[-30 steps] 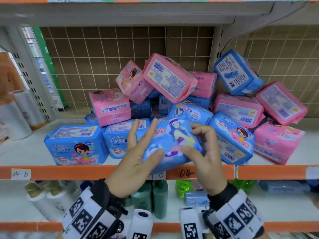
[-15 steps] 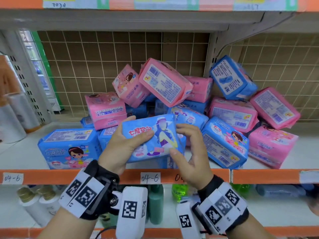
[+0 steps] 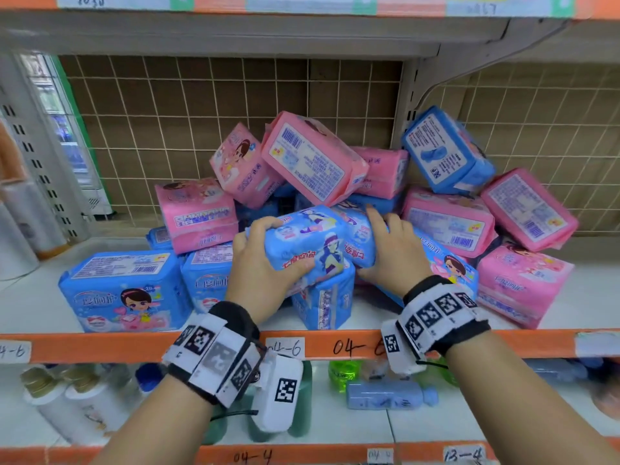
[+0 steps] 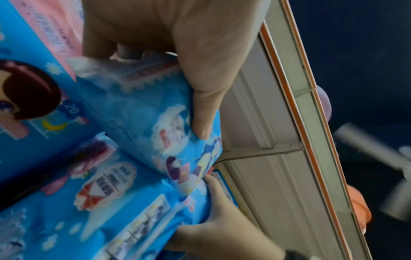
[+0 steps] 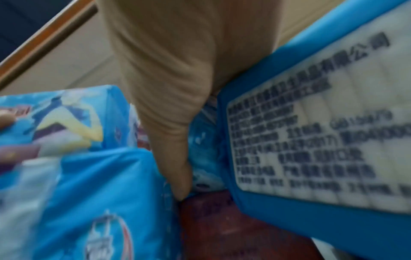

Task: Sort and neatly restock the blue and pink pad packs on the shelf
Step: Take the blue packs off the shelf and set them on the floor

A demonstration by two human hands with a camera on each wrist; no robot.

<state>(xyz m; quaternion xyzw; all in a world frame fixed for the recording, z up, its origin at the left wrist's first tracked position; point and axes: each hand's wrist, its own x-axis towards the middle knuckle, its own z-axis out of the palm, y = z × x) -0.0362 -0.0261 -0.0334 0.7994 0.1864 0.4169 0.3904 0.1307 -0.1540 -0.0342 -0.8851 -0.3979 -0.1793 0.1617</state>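
Observation:
Blue and pink pad packs lie heaped on the white shelf (image 3: 37, 297). My left hand (image 3: 265, 260) grips a blue pack (image 3: 302, 250) by its left end, fingers over the top and thumb on the front, and holds it on top of an upright blue pack (image 3: 322, 303). In the left wrist view my thumb (image 4: 200, 109) presses into this pack (image 4: 138, 112). My right hand (image 3: 389, 253) curls over a second blue pack (image 3: 357, 239) just to the right. In the right wrist view its thumb (image 5: 175, 167) digs in between blue packs (image 5: 77, 190).
Two blue packs (image 3: 124, 290) stand upright at the left front. Pink packs (image 3: 520, 283) pile up at the right and behind, and a blue one (image 3: 446, 149) leans on top. The orange shelf edge (image 3: 100, 345) runs below my wrists. Bottles (image 3: 389, 394) fill the shelf underneath.
Both hands carried the blue pack from the shelf's front edge up and into the pile. My right hand let go of it and shifted onto the neighbouring blue pack.

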